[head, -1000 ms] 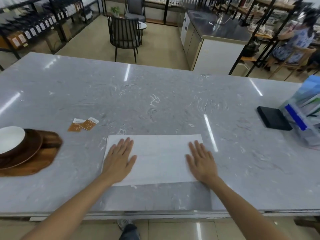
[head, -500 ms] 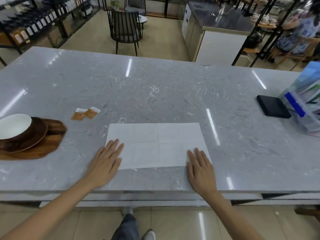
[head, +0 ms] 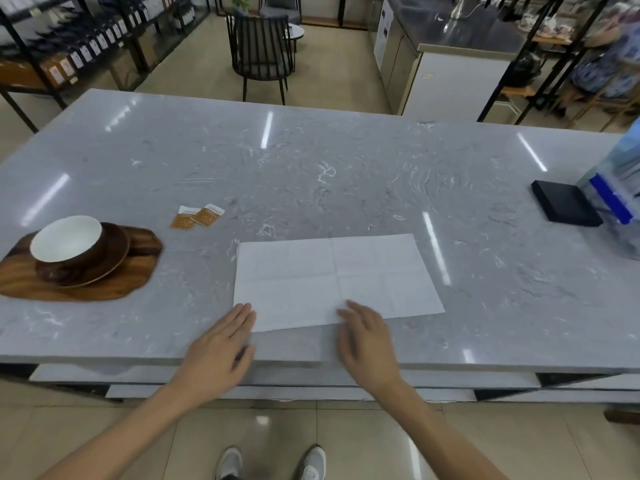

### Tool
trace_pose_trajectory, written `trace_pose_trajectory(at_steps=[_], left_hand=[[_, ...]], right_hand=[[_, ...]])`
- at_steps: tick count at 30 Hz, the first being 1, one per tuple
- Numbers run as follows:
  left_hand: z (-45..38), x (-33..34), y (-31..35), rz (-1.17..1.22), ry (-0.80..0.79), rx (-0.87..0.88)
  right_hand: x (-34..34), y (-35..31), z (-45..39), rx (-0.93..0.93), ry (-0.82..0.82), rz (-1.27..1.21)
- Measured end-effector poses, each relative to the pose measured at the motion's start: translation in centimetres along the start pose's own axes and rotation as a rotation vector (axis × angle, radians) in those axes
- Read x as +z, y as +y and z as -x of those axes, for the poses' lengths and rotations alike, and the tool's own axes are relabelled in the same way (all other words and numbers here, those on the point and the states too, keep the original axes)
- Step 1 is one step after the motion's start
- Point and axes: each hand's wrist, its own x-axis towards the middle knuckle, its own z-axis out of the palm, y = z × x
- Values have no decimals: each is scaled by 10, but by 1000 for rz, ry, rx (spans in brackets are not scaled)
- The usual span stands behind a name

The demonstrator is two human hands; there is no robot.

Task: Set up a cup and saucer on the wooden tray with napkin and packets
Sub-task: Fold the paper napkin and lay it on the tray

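A white napkin (head: 332, 278) lies unfolded and flat on the marble counter, creased into quarters. My left hand (head: 218, 351) rests flat at its near left corner, fingertips touching the edge. My right hand (head: 369, 341) is at the near edge, near the middle, fingertips on the napkin. Both hands hold nothing. At the left, a brown cup with a white inside (head: 67, 242) sits on a brown saucer (head: 110, 261) on the wooden tray (head: 138, 271). Two orange packets (head: 199, 216) lie on the counter behind the napkin's left corner.
A black flat box (head: 564, 206) and a clear holder with blue leaflets (head: 620, 199) stand at the right edge. The counter's front edge (head: 311, 363) runs just under my wrists. Chairs, shelves and a person sit beyond the counter.
Both hands slid back off the napkin toward the counter's near edge. My right hand also moved left toward the napkin's middle. The napkin stayed flat.
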Motion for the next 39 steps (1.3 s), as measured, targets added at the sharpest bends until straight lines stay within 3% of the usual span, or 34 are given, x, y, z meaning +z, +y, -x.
trace_pose_trajectory(at_steps=[4, 7, 13, 16, 19, 23, 29, 39], left_hand=[[13, -8, -1, -46, 1, 46], [25, -18, -9, 0, -78, 63], [37, -42, -49, 225, -204, 112], [35, -41, -73, 191, -189, 303], [23, -37, -90, 62, -72, 464], [1, -36, -101, 63, -41, 477], [-13, -54, -83, 227, -13, 608], [-45, -110, -28, 835, -23, 430]], right_hand=[[37, -76, -5, -160, -163, -143], [61, -114, 4, -236, -262, -83], [94, -157, 23, -251, -89, 140], [99, -164, 33, -195, 19, 62], [91, -170, 46, -132, 87, -21], [63, -176, 62, 21, 179, -242], [6, -172, 81, 247, 360, -352], [-59, -150, 100, 484, 649, -521]])
